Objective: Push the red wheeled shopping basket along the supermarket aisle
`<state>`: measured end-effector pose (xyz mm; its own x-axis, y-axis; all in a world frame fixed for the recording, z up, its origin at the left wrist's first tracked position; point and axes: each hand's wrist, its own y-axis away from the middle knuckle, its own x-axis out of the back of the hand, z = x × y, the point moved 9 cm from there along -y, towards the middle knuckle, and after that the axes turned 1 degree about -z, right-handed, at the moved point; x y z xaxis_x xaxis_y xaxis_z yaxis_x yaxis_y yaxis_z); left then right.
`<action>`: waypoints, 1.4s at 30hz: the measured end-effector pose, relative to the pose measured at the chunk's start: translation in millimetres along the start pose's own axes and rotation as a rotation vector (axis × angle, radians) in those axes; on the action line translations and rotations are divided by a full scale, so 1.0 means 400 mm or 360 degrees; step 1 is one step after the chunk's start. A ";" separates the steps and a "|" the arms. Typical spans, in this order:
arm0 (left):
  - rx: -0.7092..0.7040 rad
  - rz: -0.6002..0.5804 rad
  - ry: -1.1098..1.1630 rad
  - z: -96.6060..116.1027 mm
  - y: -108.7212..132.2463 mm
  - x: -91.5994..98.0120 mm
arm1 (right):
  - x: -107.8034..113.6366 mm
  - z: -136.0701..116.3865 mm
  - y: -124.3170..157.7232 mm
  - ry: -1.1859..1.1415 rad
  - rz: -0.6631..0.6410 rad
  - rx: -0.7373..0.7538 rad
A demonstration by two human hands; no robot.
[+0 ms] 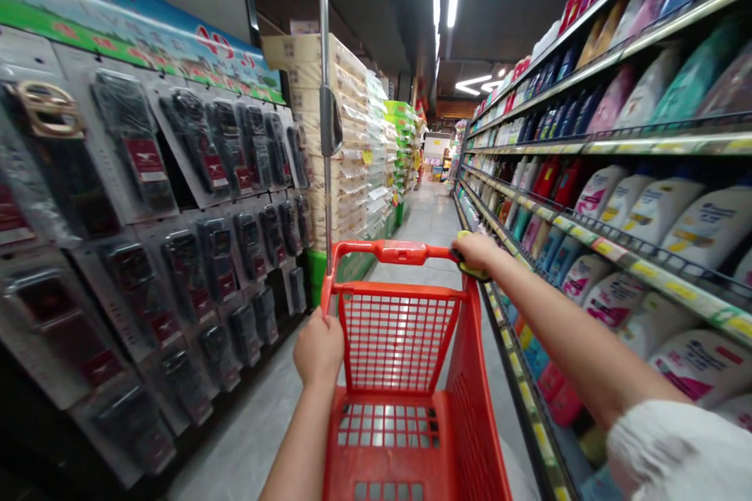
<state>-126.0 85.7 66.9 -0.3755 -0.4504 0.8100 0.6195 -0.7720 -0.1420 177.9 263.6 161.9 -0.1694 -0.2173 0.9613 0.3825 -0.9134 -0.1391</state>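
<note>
Banner [146, 19] over the packaged belts [138, 141] reads "49" with a smaller "9"; bottle [670, 207] labels too blurred to read. Red plastic cart [480, 360], grid-panelled, sits between both displays. Left hand [320, 348] clenched on its left frame, right hand [477, 252] wrapped around the handle's [381, 254] right end.

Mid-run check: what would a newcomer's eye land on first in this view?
The red shopping cart at bottom centre stands out first, with the left hand gripping its left side and the right hand at the right end of its far bar. Next come the plastic bottles lined up in tiers along the right, and the rows of wrapped belts hanging on the left below a blue and green banner.
</note>
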 end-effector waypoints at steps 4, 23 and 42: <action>-0.0012 0.0030 -0.0007 0.008 0.003 0.005 | -0.026 0.051 -0.007 -0.0063 0.0004 -0.0165; -0.0041 -0.0036 -0.0148 0.027 0.004 -0.003 | -0.040 -0.028 0.037 0.0034 0.0092 0.0346; -0.0012 0.0017 -0.0035 0.018 0.011 0.019 | -0.106 -0.134 0.288 -0.0444 0.0121 0.0315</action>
<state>-121.0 82.1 76.5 -0.3535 -0.4485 0.8209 0.6181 -0.7707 -0.1549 180.4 149.4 92.2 0.1103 -0.1547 0.9818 0.5579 -0.8079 -0.1900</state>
